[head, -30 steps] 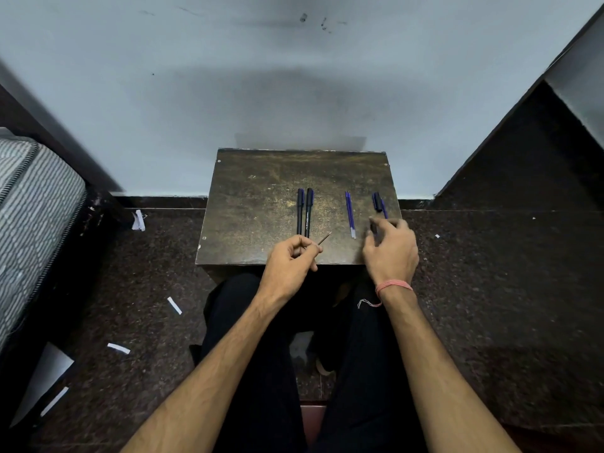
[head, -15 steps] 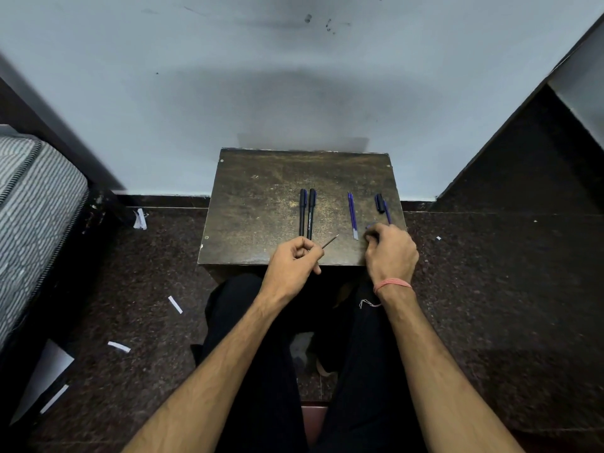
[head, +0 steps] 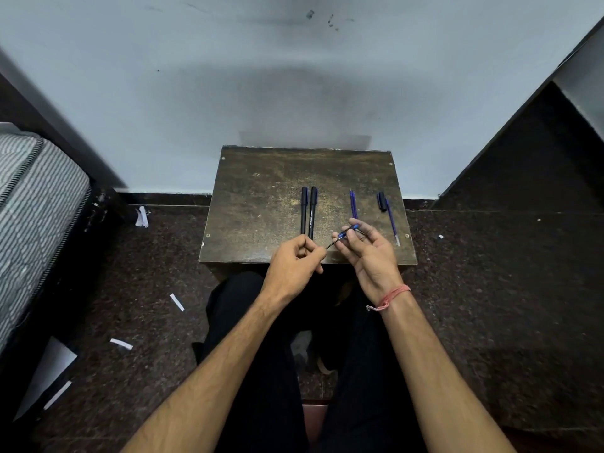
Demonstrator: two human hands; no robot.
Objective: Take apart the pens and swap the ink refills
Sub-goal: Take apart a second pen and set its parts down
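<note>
The left hand (head: pixel 295 259) is curled into a loose fist and pinches the near end of a thin dark refill (head: pixel 331 244), which slants up and to the right. The right hand (head: pixel 369 248), palm turned up, holds a small blue pen piece (head: pixel 348 232) between thumb and fingertips, right at the refill's far end; whether the two parts are joined cannot be told. A red thread band (head: pixel 390 297) circles the right wrist. Both hands hover over the near edge of the small dark bench (head: pixel 261 204). On the bench, just beyond the left hand, two black pens (head: pixel 309 210) lie side by side, touching. Past the right fingertips lies a blue pen barrel (head: pixel 353 204), partly hidden by the fingers. Farther right a black cap (head: pixel 381 201) lies beside a thin blue refill (head: pixel 391 220) near the bench's right edge. Around the bench, white paper scraps (head: pixel 177 302) lie on the dark speckled floor (head: pixel 490 273), a striped mattress (head: pixel 32 204) stands at the left, and a pale wall (head: pixel 294 93) rises behind.
</note>
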